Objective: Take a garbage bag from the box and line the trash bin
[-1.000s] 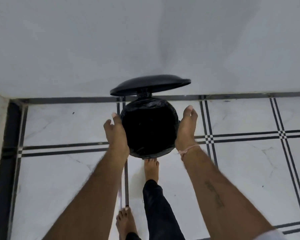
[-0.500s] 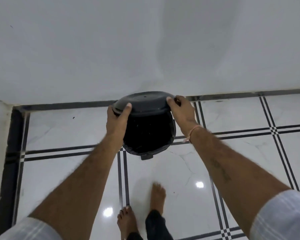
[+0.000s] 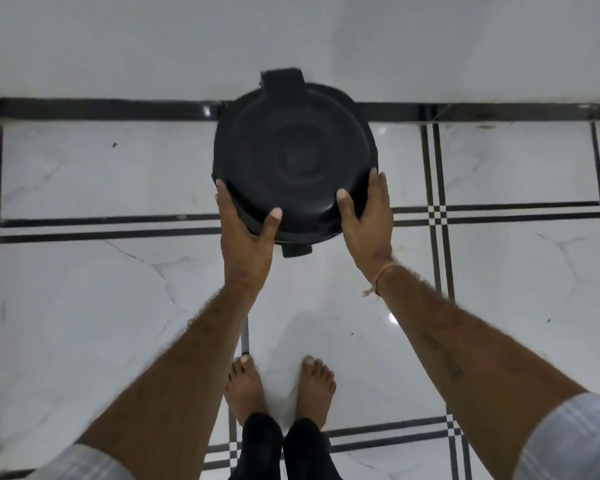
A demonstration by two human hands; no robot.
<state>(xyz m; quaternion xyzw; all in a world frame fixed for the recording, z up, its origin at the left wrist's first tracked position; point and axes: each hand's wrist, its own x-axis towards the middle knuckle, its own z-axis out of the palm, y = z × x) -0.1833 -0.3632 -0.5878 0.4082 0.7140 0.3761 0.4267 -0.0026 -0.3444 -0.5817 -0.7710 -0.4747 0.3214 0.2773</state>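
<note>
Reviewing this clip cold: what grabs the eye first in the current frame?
The round black trash bin with its lid closed, standing on the floor against the white wall at centre. The left hand and right hand grip its near rim from either side. Below, two bare feet stand on glossy white tiles with black stripes.

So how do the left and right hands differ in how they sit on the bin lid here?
The left hand grips the lid at its near-left edge, while the right hand takes the near-right edge. The right wrist carries a thread band; the left wrist is bare. The left thumb points up and right, the right thumb up and left. Both have the thumb on top and the fingers curled round the rim.
</note>
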